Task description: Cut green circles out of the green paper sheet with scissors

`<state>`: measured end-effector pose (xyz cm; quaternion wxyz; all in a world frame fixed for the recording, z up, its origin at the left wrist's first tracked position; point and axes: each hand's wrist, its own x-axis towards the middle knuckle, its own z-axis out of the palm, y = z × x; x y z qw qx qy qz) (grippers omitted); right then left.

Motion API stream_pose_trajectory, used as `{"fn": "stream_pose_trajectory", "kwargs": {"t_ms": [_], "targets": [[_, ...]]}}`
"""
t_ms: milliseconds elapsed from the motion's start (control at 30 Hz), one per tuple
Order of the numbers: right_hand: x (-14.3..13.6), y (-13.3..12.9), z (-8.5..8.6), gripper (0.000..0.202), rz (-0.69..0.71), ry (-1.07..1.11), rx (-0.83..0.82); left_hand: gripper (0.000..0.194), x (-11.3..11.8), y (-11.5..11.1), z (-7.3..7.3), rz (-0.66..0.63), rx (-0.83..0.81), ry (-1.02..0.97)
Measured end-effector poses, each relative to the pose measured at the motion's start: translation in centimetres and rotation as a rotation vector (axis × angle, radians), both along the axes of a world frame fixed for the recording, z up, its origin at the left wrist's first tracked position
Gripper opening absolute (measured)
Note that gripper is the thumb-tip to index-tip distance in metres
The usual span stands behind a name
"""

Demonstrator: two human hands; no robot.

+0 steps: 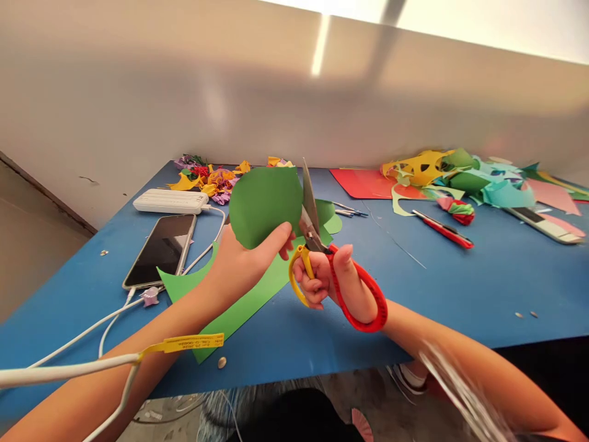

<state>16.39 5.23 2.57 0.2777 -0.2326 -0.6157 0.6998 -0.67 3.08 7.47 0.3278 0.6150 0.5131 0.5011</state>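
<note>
My left hand (257,248) pinches a rounded piece of dark green paper (267,199) by its lower edge, holding it up above the table. In my right hand (326,279) are scissors (311,236) with one yellow and one red handle loop. Their blades are parted and point upward at the right edge of the green paper. Beneath my hands a larger light green paper sheet (257,298) with a curved cut-out lies on the table. Another cut green piece (332,222) rests behind the scissors.
On the blue table (460,294) at left lie a phone (161,252), a white power bank (170,201) and cables. Crumpled paper flowers (216,181) sit behind. Red paper (368,183), a red cutter (444,229) and colourful scraps (501,184) lie at right. A wall (230,92) stands behind.
</note>
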Motion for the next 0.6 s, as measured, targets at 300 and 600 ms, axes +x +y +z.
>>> {"fn": "stream_pose_trajectory", "kwargs": {"t_ms": [300, 600], "targets": [[-0.16, -0.21, -0.45, 0.082, 0.033, -0.014, -0.004, 0.022, 0.28, 0.19, -0.35, 0.096, 0.036, -0.033], [-0.20, -0.24, -0.10, 0.080, 0.037, -0.029, 0.006, 0.025, 0.38, 0.21, -0.95, 0.044, 0.101, 0.021]]}}
